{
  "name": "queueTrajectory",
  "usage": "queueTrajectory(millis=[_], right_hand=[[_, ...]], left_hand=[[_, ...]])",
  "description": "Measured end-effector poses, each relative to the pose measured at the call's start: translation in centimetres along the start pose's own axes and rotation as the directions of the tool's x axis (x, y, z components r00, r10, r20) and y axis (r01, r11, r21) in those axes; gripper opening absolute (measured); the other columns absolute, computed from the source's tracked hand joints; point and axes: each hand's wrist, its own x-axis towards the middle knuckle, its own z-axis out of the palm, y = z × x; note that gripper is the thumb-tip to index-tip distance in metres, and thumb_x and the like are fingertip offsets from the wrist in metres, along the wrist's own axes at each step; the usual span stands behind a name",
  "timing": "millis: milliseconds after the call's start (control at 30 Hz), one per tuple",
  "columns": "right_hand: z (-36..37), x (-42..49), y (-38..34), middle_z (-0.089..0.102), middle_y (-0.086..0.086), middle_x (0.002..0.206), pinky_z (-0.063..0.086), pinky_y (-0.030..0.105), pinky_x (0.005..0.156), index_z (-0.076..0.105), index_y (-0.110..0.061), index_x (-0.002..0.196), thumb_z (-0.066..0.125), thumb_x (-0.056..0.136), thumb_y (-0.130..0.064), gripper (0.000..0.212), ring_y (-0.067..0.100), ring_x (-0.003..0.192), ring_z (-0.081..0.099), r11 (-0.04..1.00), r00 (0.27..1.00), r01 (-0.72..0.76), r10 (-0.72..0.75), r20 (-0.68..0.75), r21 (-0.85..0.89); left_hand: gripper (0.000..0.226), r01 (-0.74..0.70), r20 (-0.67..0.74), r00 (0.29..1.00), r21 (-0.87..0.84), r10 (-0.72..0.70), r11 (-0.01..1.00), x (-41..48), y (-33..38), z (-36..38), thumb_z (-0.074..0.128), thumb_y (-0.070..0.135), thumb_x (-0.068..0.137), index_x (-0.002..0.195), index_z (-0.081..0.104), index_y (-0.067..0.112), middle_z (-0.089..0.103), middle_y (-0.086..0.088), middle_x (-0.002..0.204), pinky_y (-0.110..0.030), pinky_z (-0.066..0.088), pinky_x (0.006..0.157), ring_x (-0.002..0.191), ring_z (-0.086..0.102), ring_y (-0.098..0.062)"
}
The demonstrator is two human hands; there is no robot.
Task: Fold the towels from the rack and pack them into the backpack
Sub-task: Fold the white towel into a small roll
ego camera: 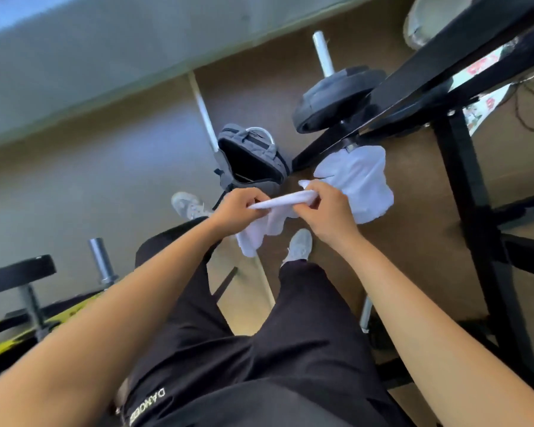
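While left hand [238, 211] and right hand [327, 217] pinch white towel [285, 199], backpack [250, 163] lies open beyond left hand; pants [305, 334] letters start "DAMO".

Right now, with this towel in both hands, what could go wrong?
1. The towel hangs bunched below the left hand and right hand, so the fold may come out lopsided.
2. The backpack has a fairly narrow opening; a bulky fold might snag.
3. The second towel is only draped on the rack and could slip off.

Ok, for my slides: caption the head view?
Left hand and right hand pinch a white towel near the open backpack; another towel hangs on the rack.
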Motion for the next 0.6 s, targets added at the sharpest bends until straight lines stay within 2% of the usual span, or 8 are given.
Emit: queueTrajectory(millis=[67, 133, 200, 300, 433, 467, 533, 600], right_hand=[[1.6, 0.7, -2.0, 0.058, 0.003, 0.078, 0.046, 0.029, 0.059, 0.064, -0.007, 0.093, 0.071, 0.088, -0.018, 0.014, 0.018, 0.071, 0.053, 0.998, 0.997, 0.056, -0.055, -0.053, 0.017], [3.0, 1.7, -3.3, 0.052, 0.002, 0.069, 0.039, 0.029, 0.054, 0.06, -0.006, 0.079, 0.073, 0.084, -0.018, 0.018, 0.018, 0.064, 0.048, 0.996, 0.982, 0.073, -0.08, -0.169, -0.046], [4.1, 3.1, -3.7, 0.051, 0.005, 0.076, 0.042, 0.032, 0.057, 0.063, -0.008, 0.073, 0.077, 0.078, -0.022, 0.02, 0.024, 0.072, 0.051, 0.982, 0.951, 0.034, -0.089, -0.297, -0.186], [5.7, 5.7, -2.6, 0.055, 0.008, 0.088, 0.041, 0.036, 0.065, 0.071, -0.01, 0.072, 0.083, 0.071, -0.028, 0.022, 0.032, 0.085, 0.05, 0.943, 0.91, -0.118, -0.023, -0.414, -0.311], [11.6, 9.1, -1.2, 0.045, 0.0, 0.063, 0.029, 0.037, 0.063, 0.056, -0.016, 0.054, 0.059, 0.07, -0.05, 0.037, 0.038, 0.078, 0.055, 0.919, 0.951, -0.193, 0.09, -0.294, -0.344], [13.7, 9.8, -1.0, 0.045, 0.001, 0.064, 0.027, 0.037, 0.064, 0.055, -0.015, 0.055, 0.052, 0.071, -0.052, 0.041, 0.039, 0.079, 0.056, 0.905, 0.963, -0.191, 0.098, -0.252, -0.379], [17.8, 11.0, -0.8, 0.06, 0.005, 0.077, 0.025, 0.035, 0.07, 0.071, -0.01, 0.065, 0.051, 0.074, -0.053, 0.049, 0.037, 0.09, 0.057, 0.881, 0.982, -0.163, 0.098, -0.164, -0.444], [21.4, 11.5, -0.5, 0.07, 0.001, 0.083, 0.024, 0.035, 0.074, 0.076, -0.01, 0.067, 0.062, 0.076, -0.041, 0.035, 0.033, 0.093, 0.057, 0.892, 0.994, -0.067, 0.022, -0.104, -0.448]], left_hand=[[0.013, 0.095, -0.099, 0.991, 0.005, -0.094, 0.995, -0.1, -2.2, -2.6, 0.066, 0.019, 0.094, 0.102, 0.073, 0.026, 0.065, 0.008, 0.081, -0.023, 0.041, 0.063, 0.072, 0.058, -0.008], [0.014, 0.169, -0.158, 0.972, -0.041, -0.173, 0.985, 0.3, -4.3, -5.2, 0.065, 0.016, 0.091, 0.096, 0.074, 0.026, 0.066, 0.002, 0.077, -0.025, 0.042, 0.059, 0.068, 0.058, -0.012], [0.017, 0.183, -0.153, 0.969, -0.08, -0.194, 0.98, 1.1, -5.9, -7.7, 0.068, 0.011, 0.088, 0.081, 0.071, 0.026, 0.062, 0.007, 0.062, -0.022, 0.04, 0.053, 0.056, 0.054, -0.007], [0.01, 0.162, -0.082, 0.984, 0.027, -0.159, 0.986, 3.4, -9.2, -11.3, 0.074, 0.012, 0.084, 0.077, 0.068, 0.018, 0.055, 0.011, 0.051, -0.017, 0.037, 0.049, 0.048, 0.049, -0.005], [0.018, 0.177, -0.004, 0.984, 0.15, -0.179, 0.973, 7.8, -13.7, -15.8, 0.066, 0.006, 0.086, 0.074, 0.054, 0.012, 0.049, 0.002, 0.064, -0.025, 0.036, 0.053, 0.058, 0.046, -0.012], [0.022, 0.181, -0.013, 0.983, 0.097, -0.18, 0.979, 8.8, -14.4, -16.5, 0.062, 0.004, 0.088, 0.071, 0.05, 0.013, 0.048, 0.001, 0.064, -0.021, 0.036, 0.05, 0.055, 0.045, -0.01], [0.027, 0.164, -0.095, 0.981, -0.042, -0.167, 0.986, 10.9, -15.3, -17.9, 0.057, 0.001, 0.09, 0.071, 0.046, 0.016, 0.046, 0.0, 0.065, -0.013, 0.034, 0.043, 0.055, 0.045, -0.009], [0.029, 0.109, -0.156, 0.981, -0.062, -0.117, 0.992, 12.9, -16.8, -19.0, 0.056, 0.002, 0.089, 0.07, 0.043, 0.02, 0.041, 0.002, 0.065, -0.012, 0.029, 0.043, 0.058, 0.039, -0.011]])
